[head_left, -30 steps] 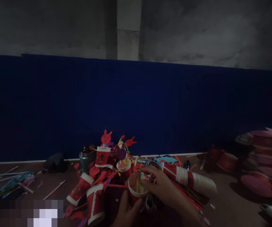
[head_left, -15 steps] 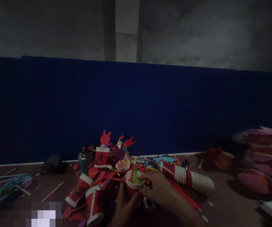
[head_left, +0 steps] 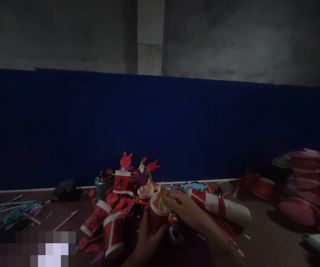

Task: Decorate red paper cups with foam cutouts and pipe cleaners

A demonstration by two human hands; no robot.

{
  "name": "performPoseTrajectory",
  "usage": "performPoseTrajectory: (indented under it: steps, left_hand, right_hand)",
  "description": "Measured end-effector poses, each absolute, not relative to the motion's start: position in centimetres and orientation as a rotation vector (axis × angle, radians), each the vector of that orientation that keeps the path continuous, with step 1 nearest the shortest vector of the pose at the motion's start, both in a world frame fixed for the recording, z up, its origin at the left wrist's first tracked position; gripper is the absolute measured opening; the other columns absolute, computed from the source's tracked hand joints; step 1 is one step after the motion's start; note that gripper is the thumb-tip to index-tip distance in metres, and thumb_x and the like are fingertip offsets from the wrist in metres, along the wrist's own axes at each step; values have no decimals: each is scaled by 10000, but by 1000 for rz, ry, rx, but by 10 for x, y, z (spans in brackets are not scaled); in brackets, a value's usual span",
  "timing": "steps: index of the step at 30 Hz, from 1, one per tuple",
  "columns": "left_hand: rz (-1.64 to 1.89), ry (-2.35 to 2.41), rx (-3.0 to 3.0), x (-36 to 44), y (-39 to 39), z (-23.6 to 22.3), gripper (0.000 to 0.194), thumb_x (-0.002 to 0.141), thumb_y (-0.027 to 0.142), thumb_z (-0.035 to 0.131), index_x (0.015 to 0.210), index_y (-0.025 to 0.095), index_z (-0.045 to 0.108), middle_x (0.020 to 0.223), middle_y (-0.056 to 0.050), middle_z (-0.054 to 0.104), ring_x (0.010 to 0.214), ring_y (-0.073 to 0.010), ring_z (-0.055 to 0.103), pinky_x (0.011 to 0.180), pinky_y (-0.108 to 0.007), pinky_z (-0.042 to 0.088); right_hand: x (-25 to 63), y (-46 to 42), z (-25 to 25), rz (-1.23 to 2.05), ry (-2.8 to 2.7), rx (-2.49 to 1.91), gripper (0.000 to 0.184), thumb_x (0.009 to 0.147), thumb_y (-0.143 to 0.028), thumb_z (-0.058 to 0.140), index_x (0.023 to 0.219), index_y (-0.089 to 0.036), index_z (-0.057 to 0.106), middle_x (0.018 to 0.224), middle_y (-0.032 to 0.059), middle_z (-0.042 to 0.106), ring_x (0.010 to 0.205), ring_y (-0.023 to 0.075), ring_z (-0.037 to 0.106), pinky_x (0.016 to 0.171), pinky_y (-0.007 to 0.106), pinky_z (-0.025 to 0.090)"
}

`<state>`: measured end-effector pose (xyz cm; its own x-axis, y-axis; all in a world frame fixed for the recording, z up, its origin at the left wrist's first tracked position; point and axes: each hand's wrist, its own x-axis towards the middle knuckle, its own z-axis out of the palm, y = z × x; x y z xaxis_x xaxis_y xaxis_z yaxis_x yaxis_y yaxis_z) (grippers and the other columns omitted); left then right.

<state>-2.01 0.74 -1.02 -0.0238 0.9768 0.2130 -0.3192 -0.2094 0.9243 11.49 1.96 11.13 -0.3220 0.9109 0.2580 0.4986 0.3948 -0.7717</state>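
My left hand point(head_left: 150, 237) is wrapped around a red paper cup point(head_left: 157, 219) with a white rim, mouth up and slightly tilted. Green, yellow and red strips point(head_left: 162, 198) stick up inside the cup. The fingers of my right hand point(head_left: 180, 204) are closed at these strips over the rim; the fingertips are partly hidden and dim. Just behind stands another paper cup point(head_left: 145, 191) with yellow strips. To the left, a cup with a red rabbit cut-out point(head_left: 125, 161) sits on the pile, and two red cups point(head_left: 113, 235) point(head_left: 96, 218) lean or lie nearer to me.
A stack of nested paper cups point(head_left: 234, 212) lies to the right beside a roll of tape point(head_left: 175, 234). A dark jar point(head_left: 103, 187) stands at the back. Coloured strips point(head_left: 18, 213) lie far left. Decorated red tubs point(head_left: 304, 174) are piled far right. A blue panel point(head_left: 176, 126) runs behind.
The cup in my left hand has tipped a little and moved slightly right. My right hand has shifted slightly up at the strips. The whole view has moved a little.
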Motion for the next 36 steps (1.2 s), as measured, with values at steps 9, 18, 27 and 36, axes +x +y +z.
performPoseTrajectory:
  steps: [9, 18, 27, 36]
  left_hand:
    - [1515, 824, 1135, -18, 11, -28, 790, 621, 337, 722, 1305, 160, 369, 1284, -169, 514, 1176, -316, 474, 994, -411, 365]
    - [1534, 810, 1110, -16, 16, -41, 832, 609, 382, 733, 1309, 160, 341, 1349, -181, 442, 1238, -319, 404, 1021, -402, 337]
    - [1483, 791, 1141, -18, 12, -31, 871, 629, 440, 716, 1329, 148, 286, 1353, -195, 431, 1231, -316, 415, 1008, -380, 356]
    - [1529, 817, 1134, -18, 12, -31, 866, 610, 441, 720, 1315, 153, 307, 1354, -183, 435, 1237, -309, 411, 1010, -362, 356]
  right_hand:
    - [111, 26, 105, 934, -1797, -1168, 200, 754, -278, 553, 738, -127, 682, 693, 18, 664, 644, 160, 578, 569, 238, 432]
    - [111, 25, 103, 957, -1795, -1193, 220, 716, -317, 603, 729, -139, 731, 705, 29, 703, 656, 186, 609, 583, 255, 451]
    - [109, 22, 109, 975, -1784, -1136, 186, 696, -284, 608, 697, -145, 733, 809, 56, 705, 754, 210, 623, 663, 288, 471]
    - [108, 20, 112, 1043, -1789, -1188, 196, 711, -297, 588, 688, -143, 706, 782, 41, 688, 723, 197, 614, 644, 286, 474]
